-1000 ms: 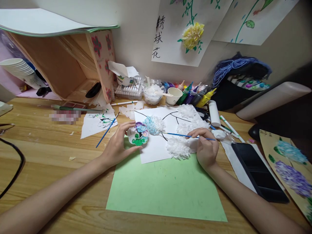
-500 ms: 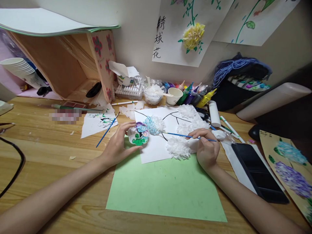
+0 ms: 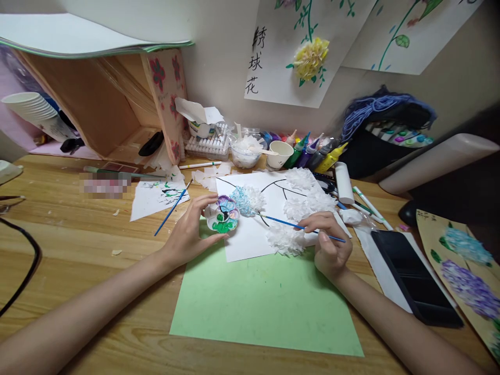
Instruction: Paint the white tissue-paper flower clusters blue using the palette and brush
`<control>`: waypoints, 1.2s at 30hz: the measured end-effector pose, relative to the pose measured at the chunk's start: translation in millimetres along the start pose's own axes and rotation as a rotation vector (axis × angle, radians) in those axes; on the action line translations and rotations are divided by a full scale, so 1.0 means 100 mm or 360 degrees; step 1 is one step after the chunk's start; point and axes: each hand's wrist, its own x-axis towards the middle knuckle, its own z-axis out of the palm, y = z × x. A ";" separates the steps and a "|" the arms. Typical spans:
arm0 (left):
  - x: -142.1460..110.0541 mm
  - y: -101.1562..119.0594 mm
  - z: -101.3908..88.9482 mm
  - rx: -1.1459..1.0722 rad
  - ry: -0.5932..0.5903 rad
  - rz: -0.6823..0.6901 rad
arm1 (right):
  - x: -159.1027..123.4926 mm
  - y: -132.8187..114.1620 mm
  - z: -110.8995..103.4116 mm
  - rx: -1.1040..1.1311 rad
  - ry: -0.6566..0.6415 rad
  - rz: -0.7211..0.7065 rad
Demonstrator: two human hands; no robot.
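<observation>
My left hand (image 3: 193, 226) is closed on the edge of a small flower-shaped paint palette (image 3: 222, 214) with green, purple, pink and black paint in its wells. Between the fingers of my right hand (image 3: 331, 244) is a thin blue paintbrush (image 3: 287, 223), its tip at the lower edge of a ruffled tissue-paper flower (image 3: 245, 201), blue on the left and white on the right. That flower sits on a white sheet of paper (image 3: 244, 245) with black drawn branches. Several white paper flowers (image 3: 285, 238) lie on the sheet's right side. Beneath it is a green sheet (image 3: 265, 307).
A second blue brush (image 3: 172, 211) rests beside a paint-smeared paper (image 3: 154, 200). Behind stand a paper cup (image 3: 279, 156), a bowl of tissue scraps (image 3: 246, 153) and paint bottles (image 3: 330, 159). At right lie a black tray (image 3: 414, 276) and a finished flower picture (image 3: 464, 271).
The brush tip has shifted slightly left and down, and the brush slants more. My right hand has lowered a little with its fingers changing pose. My left hand and the palette stay put.
</observation>
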 end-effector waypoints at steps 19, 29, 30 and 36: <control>-0.01 -0.01 0.01 0.0000 0.0004 0.0008 | -0.02 -0.01 -0.02 -0.0165 -0.0040 -0.0020; 0.00 0.00 0.00 0.0027 0.0011 0.0009 | 0.04 -0.06 -0.01 -0.0211 -0.0204 -0.0018; 0.00 0.00 0.00 0.0026 0.0009 0.0001 | 0.03 -0.05 -0.01 -0.0210 -0.0200 -0.0020; -0.01 -0.01 0.00 0.0006 -0.0007 -0.0016 | 0.03 -0.05 -0.01 -0.0231 -0.0222 -0.0002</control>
